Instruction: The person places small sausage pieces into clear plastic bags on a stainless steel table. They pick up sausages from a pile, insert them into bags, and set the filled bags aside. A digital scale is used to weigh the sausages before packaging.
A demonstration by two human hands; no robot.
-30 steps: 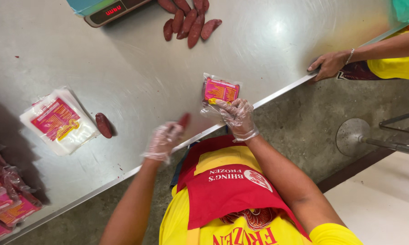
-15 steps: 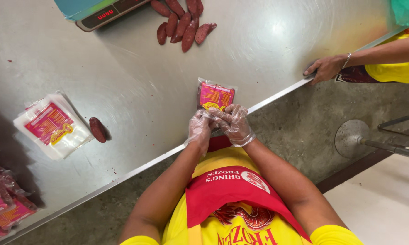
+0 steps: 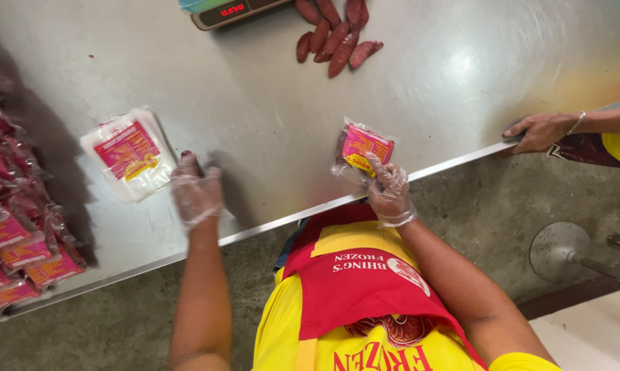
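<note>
Right gloved hand (image 3: 388, 189) pinches the pink-labelled clear plastic pouch (image 3: 363, 148); keep its mouth open. Left gloved hand (image 3: 196, 189), at nine o'clock, closes over a dark red sausage (image 3: 187, 159); grip it firmly.

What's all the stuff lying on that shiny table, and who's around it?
steel table: one, grey, fills the view
sausages: loose pile, dark red, far edge beside the scale
scale: one, lit red display, top edge
empty bags: one stack, clear with pink labels, left of middle
filled packs: a heap, pink, far left
small pack: one, pink label, near front edge
co-worker's hand: one, bare, on table's right edge
left hand: gloved, over a dark red sausage end
right hand: gloved, holding the small pack
</note>
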